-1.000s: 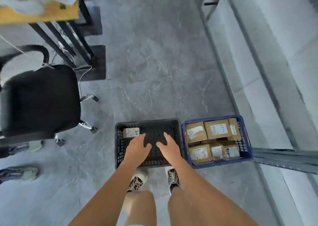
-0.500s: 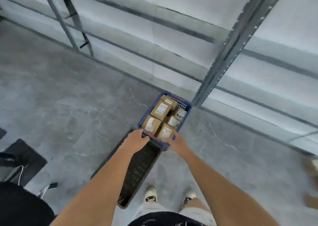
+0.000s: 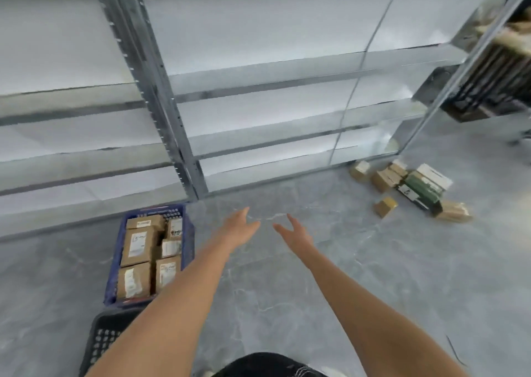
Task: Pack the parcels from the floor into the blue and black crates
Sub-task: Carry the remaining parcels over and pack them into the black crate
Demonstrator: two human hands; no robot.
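The blue crate stands on the grey floor at lower left, filled with several brown parcels. Just in front of it, the black crate shows at the bottom edge, partly behind my left forearm. Loose parcels lie in a heap on the floor at the right, by the foot of the shelving. One small brown parcel sits apart from the heap. My left hand and my right hand are stretched out over bare floor, fingers straight, holding nothing.
Metal shelving with pale boards runs along the back. A second rack at the upper right holds dark items. Grey marbled floor lies between the crates and the heap.
The view has swung right, away from the crates. Both hands have left the crate rims and now reach out over the floor. The heap of parcels has come into view.
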